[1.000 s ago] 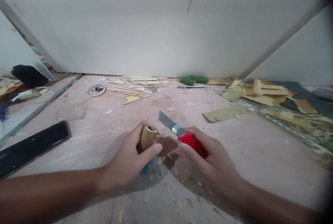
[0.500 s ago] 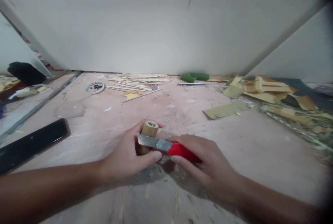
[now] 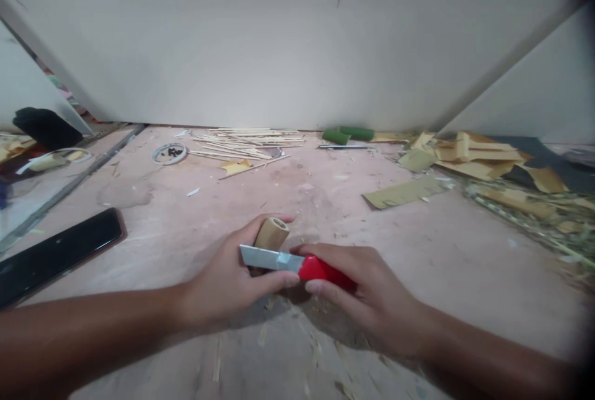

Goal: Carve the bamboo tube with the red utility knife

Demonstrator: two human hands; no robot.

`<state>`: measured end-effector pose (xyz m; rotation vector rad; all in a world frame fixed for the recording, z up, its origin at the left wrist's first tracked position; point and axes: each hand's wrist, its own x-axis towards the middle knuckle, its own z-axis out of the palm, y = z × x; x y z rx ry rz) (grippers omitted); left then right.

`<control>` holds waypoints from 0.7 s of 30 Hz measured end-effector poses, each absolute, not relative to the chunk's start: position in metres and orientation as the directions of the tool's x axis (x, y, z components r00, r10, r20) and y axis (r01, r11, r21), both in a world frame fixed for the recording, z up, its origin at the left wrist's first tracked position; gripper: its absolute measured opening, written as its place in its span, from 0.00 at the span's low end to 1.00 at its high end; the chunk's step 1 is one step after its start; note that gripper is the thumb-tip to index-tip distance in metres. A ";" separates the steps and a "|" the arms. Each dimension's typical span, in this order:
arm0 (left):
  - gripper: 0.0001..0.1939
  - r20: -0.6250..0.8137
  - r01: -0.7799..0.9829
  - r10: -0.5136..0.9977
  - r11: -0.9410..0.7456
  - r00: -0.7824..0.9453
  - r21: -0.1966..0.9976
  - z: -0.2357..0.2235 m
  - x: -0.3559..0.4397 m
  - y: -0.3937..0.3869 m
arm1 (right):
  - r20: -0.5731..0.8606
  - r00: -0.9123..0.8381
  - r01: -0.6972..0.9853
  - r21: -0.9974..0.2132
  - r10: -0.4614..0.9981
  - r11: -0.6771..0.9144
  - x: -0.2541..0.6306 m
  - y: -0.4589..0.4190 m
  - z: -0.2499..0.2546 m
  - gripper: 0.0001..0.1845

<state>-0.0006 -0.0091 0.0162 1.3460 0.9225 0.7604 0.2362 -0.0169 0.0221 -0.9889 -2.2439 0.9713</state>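
Note:
A short, hollow tan bamboo piece (image 3: pixel 272 234) stands tilted in my left hand (image 3: pixel 232 266), whose fingers wrap round its far side. My left thumb lies below the blade, its tip near the knife's red end. In my right hand (image 3: pixel 367 279) is a red-handled knife (image 3: pixel 264 258) with a wide flat blade. The blade points left and crosses in front of the bamboo, hiding its lower part; whether the edge touches it I cannot tell.
Thin sticks (image 3: pixel 246 142), a white ring with dark bits (image 3: pixel 168 153) and green tubes (image 3: pixel 348 134) lie along the white panel (image 3: pixel 279 46). A phone (image 3: pixel 60 254) rests at left. Cardboard (image 3: pixel 404 192), folded brown paper (image 3: pixel 474 155) and shavings (image 3: pixel 539 214) lie at right.
The top of the bamboo piece has tipped to the right. The knife blade has shifted slightly left and lies a little flatter against my left thumb.

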 end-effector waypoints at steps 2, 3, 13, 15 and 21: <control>0.32 -0.106 0.069 0.888 0.085 0.448 0.994 0.016 0.000 -0.010 | 0.136 -0.623 0.393 -0.797 0.770 0.459 0.236 -0.017 0.024 0.12; 0.31 -0.104 0.072 0.891 0.080 0.442 0.994 0.016 0.000 -0.010 | 0.128 -0.627 0.385 -0.807 0.769 0.448 0.236 -0.017 0.025 0.12; 0.26 -0.038 0.129 0.899 -0.021 0.437 0.991 0.015 -0.001 -0.013 | 0.128 -0.636 0.356 -0.826 0.761 0.437 0.237 -0.018 0.024 0.12; 0.22 -0.051 0.163 0.910 -0.018 0.412 0.986 0.015 -0.001 -0.013 | 0.149 -0.609 0.395 -0.794 0.779 0.461 0.238 -0.019 0.021 0.13; 0.19 -0.023 0.240 0.958 -0.048 0.285 0.970 0.017 0.003 -0.011 | 0.248 -0.475 0.478 -0.733 0.845 0.484 0.236 -0.024 0.010 0.18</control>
